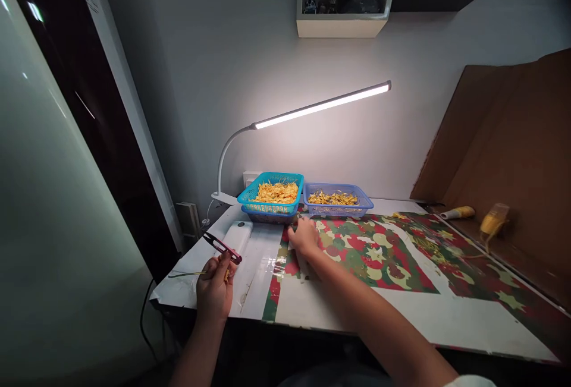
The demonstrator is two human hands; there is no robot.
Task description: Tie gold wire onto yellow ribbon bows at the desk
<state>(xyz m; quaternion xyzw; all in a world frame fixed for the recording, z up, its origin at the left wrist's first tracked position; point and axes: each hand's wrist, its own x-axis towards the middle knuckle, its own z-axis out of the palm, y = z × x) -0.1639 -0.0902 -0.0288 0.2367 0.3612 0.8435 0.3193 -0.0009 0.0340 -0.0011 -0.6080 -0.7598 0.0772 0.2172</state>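
Note:
My left hand [215,286] is closed at the table's left front. Its fingers hold dark-red thread snips [227,248], blades pointing up and left. A thin green stem [185,274] sticks out to the left of the same hand, with a bit of yellow showing at the fingers. My right hand [304,236] reaches to the front corner of the stacked baskets, fingers curled in; what they hold, if anything, I cannot make out. A turquoise basket [289,198] of yellow strips rests on a dark blue one [267,217]. Beside it stands a lilac basket [366,204] with more yellow pieces.
A white clamp lamp [220,167] shines over the baskets. Near my left hand lies a white phone-like slab [238,237]. Thin stems [426,250] are scattered on the patterned sheet [357,250]. Yellow-and-white rolls [459,213] lie by the cardboard [513,155] at right.

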